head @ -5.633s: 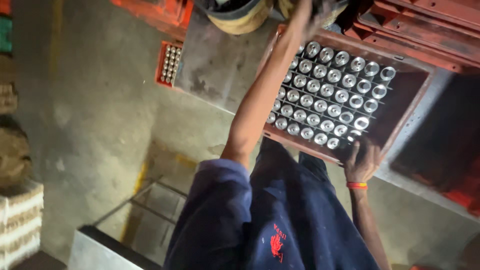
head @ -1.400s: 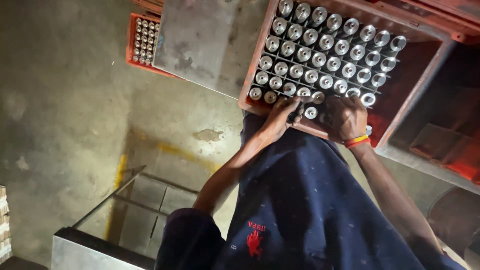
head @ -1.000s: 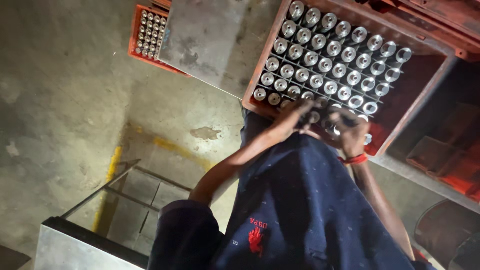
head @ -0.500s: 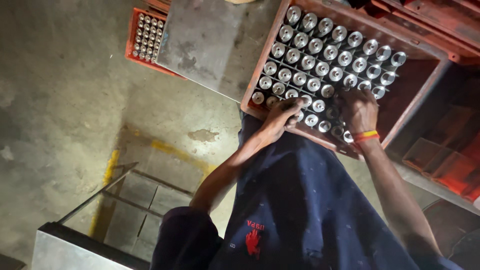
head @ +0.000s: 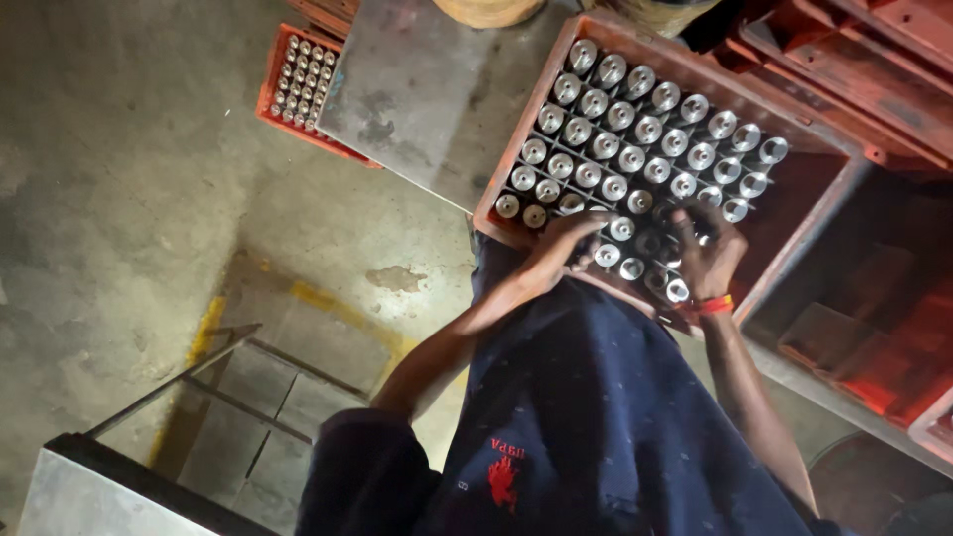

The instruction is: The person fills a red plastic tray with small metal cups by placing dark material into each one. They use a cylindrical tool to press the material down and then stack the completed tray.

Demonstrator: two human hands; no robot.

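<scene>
From the head camera I saw a red crate (head: 794, 223) filled with rows of upright silver metal cylinders (head: 635, 134), and I took that crate as my landmark. Both hands were at its near edge, apart from each other. The left hand (head: 566, 243) lay over the cylinders in the crate's near rows, fingers stretched across their tops; I could not tell whether it gripped any. The right hand (head: 707, 253), with an orange-red band (head: 713, 305) at the wrist, was curled over cylinders at the crate's near right part, and its fingers hid what they closed on. A dark blue garment (head: 596, 417) covered the crate's near rim and blocked my view below it. Left of the crate lay a grey metal sheet (head: 417, 89), and beyond that sheet, on the concrete floor (head: 129, 199), a smaller red crate (head: 298, 79) of similar cylinders. A grey metal frame (head: 159, 437) stood well apart, toward me.
</scene>
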